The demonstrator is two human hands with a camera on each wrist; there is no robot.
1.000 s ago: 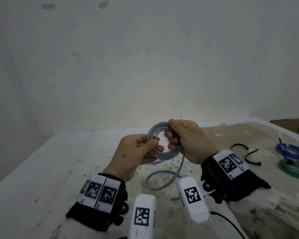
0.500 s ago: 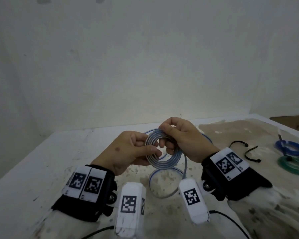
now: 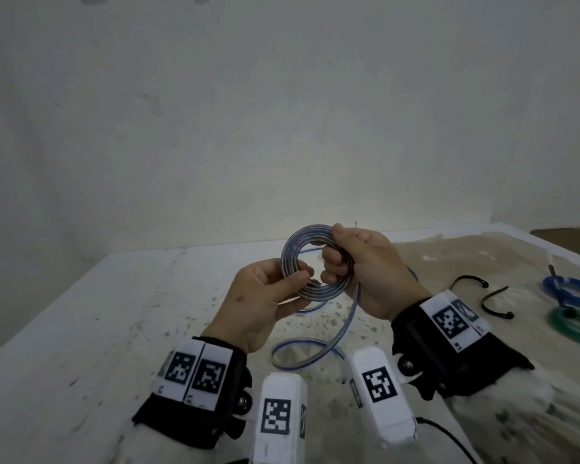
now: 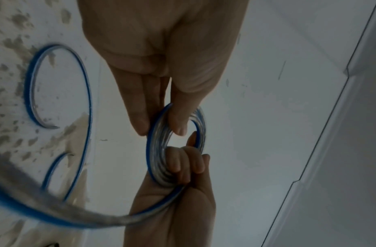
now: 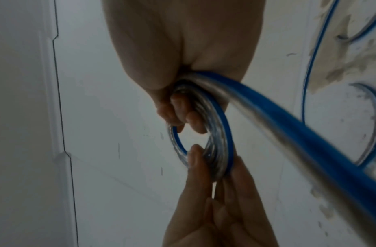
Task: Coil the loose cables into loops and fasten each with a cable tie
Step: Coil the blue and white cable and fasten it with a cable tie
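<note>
A clear cable with a blue stripe is wound into a small coil (image 3: 293,249) held above the table. My left hand (image 3: 298,283) pinches the coil's lower left between thumb and fingers (image 4: 138,123). My right hand (image 3: 332,262) grips the coil's right side, its fingers (image 5: 182,115) curled through the loop. The coil (image 4: 155,150) (image 5: 220,133) stands edge-on between both hands in the wrist views. Its loose tail (image 3: 302,358) drops from the right hand and curls on the table. Two black cable ties (image 3: 469,283) lie to the right.
A tied blue coil (image 3: 570,291) and a green coil (image 3: 573,324) lie at the table's right edge. The white, stained table (image 3: 114,329) meets a bare wall behind. A dark cord (image 3: 449,437) runs from my right wrist camera.
Both hands have lifted the coil slightly. The right hand shifted its grip around the coil's right side, and the loose tail on the table has changed shape.
</note>
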